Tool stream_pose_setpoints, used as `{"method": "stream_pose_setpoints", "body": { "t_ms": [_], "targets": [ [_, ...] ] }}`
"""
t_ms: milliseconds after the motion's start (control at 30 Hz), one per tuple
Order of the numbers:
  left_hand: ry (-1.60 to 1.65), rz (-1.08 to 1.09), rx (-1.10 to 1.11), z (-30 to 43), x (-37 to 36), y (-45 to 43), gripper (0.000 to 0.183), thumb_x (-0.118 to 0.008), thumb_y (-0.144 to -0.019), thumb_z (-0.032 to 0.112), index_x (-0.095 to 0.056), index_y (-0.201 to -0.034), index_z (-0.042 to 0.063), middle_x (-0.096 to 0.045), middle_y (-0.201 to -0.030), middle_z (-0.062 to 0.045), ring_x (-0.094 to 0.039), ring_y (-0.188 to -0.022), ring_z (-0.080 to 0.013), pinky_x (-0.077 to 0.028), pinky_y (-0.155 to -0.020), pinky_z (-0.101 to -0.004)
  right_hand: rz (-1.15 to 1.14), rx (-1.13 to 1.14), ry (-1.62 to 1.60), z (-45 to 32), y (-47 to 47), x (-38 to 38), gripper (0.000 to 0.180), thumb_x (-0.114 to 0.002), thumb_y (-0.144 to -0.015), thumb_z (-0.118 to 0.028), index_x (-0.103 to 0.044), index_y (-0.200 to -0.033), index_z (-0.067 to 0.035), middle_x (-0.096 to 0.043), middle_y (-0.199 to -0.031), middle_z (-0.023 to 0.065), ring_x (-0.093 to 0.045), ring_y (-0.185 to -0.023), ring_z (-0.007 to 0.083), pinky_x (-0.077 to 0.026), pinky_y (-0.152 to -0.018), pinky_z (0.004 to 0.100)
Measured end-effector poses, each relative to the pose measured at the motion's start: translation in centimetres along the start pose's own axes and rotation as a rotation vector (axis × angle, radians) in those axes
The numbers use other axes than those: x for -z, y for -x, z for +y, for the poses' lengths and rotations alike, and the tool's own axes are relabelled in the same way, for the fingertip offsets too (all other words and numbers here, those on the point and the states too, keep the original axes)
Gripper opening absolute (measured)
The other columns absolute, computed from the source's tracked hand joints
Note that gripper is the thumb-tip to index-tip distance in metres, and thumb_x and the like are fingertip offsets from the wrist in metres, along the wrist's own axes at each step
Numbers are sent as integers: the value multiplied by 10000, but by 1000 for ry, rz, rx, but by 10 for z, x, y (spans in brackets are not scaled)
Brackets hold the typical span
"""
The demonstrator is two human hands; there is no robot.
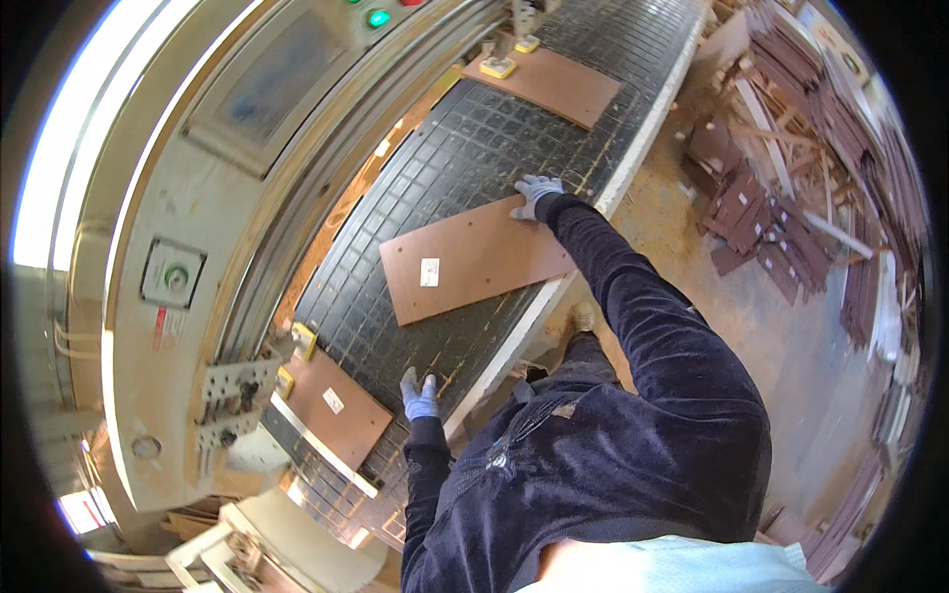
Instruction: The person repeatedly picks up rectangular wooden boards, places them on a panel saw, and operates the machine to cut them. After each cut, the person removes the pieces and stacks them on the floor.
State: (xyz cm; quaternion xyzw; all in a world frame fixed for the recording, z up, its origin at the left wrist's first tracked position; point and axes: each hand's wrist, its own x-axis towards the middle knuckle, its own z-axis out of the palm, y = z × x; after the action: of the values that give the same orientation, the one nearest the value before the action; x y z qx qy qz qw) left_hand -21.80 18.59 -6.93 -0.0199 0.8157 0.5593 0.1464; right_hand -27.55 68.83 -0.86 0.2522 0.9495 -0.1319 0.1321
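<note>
A flat brown panel point(463, 263) with a white label and several small dark holes lies at an angle on the black gridded machine table point(482, 133). My gloved right hand point(537, 196) grips its far right corner, thumb on the top face and fingers past the edge. My gloved left hand point(420, 395) is held over the near side of the table, fingers apart, with nothing in it. To its left lies a second labelled brown panel point(342, 415) beside a pale strip point(322, 445). A third brown panel point(552, 85) rests farther along the table.
Yellow-edged clamps point(497, 68) sit at the panels' far ends. A long machine housing point(230, 230) with a screen point(270, 81) and a lit green button point(379, 18) runs along the left. On the right, dark brown offcuts point(771, 222) lie piled on the dusty floor beside stacked boards point(864, 274).
</note>
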Motion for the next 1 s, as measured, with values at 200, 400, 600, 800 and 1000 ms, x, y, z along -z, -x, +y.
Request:
{"method": "stream_pose_setpoints", "body": {
  "t_ms": [200, 400, 600, 800, 1000],
  "targets": [
    [-365, -236, -19, 30, -99, 2, 756, -737, -799, 269, -344, -1411, 64, -423, -1390, -224, -390, -1302, -360, -329, -1079, -393, 363, 108, -161, 50, 71, -63, 628, -621, -738, -611, -607, -1157, -144, -562, -1190, 133, -464, -1186, 337, -284, -1032, 498],
    [-710, -160, -105, 82, -221, 37, 901, -763, -730, 361, -297, -1439, 57, -331, -1432, -279, -333, -1329, -396, -277, -1113, -423, -136, -217, -738, 120, 178, -109, 776, -658, -758, -601, -545, -1253, -15, -546, -1294, 183, -512, -1170, 348, -371, -1011, 420],
    [-140, -326, -202, 92, -318, 46, 874, -746, -775, 260, -247, -1449, 16, -386, -1412, -228, -406, -1299, -315, -327, -1078, -395, -222, 25, -1311, 256, 194, -79, 582, -768, -759, -381, -613, -1134, 35, -676, -999, 107, -613, -925, 160, -487, -825, 301],
    [-157, -388, -334, 128, -448, -1, 624, -640, -872, 309, -408, -1356, -10, -494, -1332, -207, -452, -1261, -319, -346, -1057, -380, 150, -145, -1354, 397, 264, -41, 442, -738, -809, -307, -632, -1074, 31, -663, -944, 51, -588, -854, 117, -480, -769, 287],
    [-634, -254, -615, 219, -526, -100, 586, -697, -787, 378, -533, -1291, 131, -374, -1429, -252, -400, -1293, -391, -353, -1063, -427, 577, -573, -1761, 461, 320, -72, 397, -702, -843, -160, -567, -1176, 8, -620, -1072, 54, -597, -928, 156, -510, -798, 337]
  ]
}}
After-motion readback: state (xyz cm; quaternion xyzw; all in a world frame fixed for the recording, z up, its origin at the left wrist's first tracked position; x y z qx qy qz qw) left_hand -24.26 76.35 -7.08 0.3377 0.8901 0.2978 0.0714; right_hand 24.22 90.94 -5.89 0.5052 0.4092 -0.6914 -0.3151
